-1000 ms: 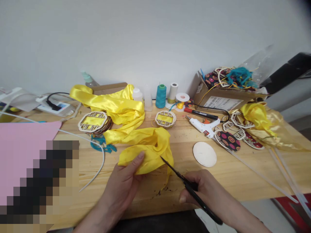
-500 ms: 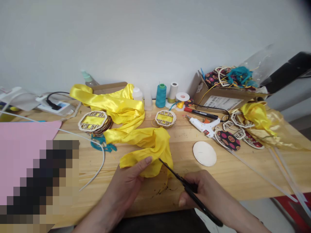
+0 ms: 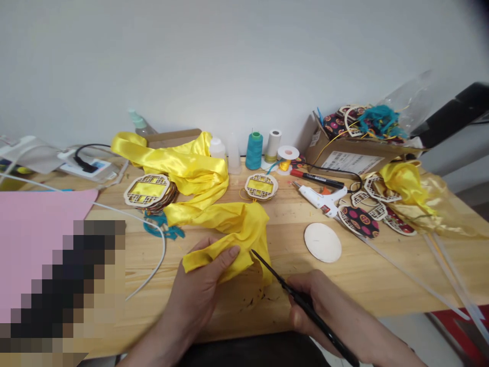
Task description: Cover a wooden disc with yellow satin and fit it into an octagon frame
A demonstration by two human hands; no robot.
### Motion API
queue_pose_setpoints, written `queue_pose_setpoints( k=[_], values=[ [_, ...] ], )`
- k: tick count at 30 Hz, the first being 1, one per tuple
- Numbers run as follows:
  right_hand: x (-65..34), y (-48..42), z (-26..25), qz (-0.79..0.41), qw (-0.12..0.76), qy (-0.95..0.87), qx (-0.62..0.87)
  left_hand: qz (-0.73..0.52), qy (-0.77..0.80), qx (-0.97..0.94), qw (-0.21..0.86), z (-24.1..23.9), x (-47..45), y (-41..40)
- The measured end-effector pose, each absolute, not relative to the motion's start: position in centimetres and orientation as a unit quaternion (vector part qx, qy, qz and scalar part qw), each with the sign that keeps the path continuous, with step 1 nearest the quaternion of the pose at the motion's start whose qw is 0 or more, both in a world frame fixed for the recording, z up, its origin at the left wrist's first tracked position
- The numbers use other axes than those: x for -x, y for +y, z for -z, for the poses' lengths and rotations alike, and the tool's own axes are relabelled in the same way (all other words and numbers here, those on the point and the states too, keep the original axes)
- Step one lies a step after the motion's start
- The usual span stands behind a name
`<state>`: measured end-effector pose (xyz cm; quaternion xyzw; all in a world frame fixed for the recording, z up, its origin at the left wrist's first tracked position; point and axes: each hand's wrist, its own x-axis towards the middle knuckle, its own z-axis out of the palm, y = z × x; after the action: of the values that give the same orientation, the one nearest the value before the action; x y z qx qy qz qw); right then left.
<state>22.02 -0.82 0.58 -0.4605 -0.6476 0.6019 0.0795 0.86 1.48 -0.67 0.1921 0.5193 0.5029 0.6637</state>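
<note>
My left hand [image 3: 204,278] pinches the near edge of a yellow satin cloth [image 3: 233,224], thumb on top and fingers beneath it. My right hand [image 3: 313,295] is closed around the handles of black scissors [image 3: 275,274], whose tip points up and left. The blades lie close together at the cloth, just right of my left thumb. Beyond my hands, the cloth runs back in loose folds to a shinier yellow heap. Right of the cloth lies a white oval disc [image 3: 323,242]. A fretwork wooden piece with yellow satin [image 3: 261,187] rests behind it.
At the left are a stack of fretwork pieces [image 3: 148,190] and teal threads [image 3: 164,227]. A white glue gun [image 3: 323,198], a marker [image 3: 319,178] and a patterned oval [image 3: 361,220] lie right. Behind stand a teal thread cone [image 3: 254,151] and a cardboard box [image 3: 344,153].
The scissors have come closer together, and their handles sit slightly lower. My left hand has shifted a little left, drawing the cloth's near edge with it.
</note>
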Motion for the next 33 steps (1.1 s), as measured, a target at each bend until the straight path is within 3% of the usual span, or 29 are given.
queue_pose_setpoints(
  k=[6, 12, 33],
  values=[
    [-22.5, -0.9, -0.2, -0.575, 0.046, -0.678, 0.456, -0.498, 0.542, -0.213, 0.642, 0.7, -0.7, 1.2],
    [-22.4, -0.7, -0.4, -0.569, 0.083, -0.696, 0.43, -0.499, 0.536, -0.223, 0.643, 0.7, -0.7, 1.2],
    [-21.4, -0.4, -1.7, -0.601, 0.072, -0.659, 0.447, -0.455, 0.566, -0.317, 0.61, 1.6, -0.2, 0.4]
  ],
)
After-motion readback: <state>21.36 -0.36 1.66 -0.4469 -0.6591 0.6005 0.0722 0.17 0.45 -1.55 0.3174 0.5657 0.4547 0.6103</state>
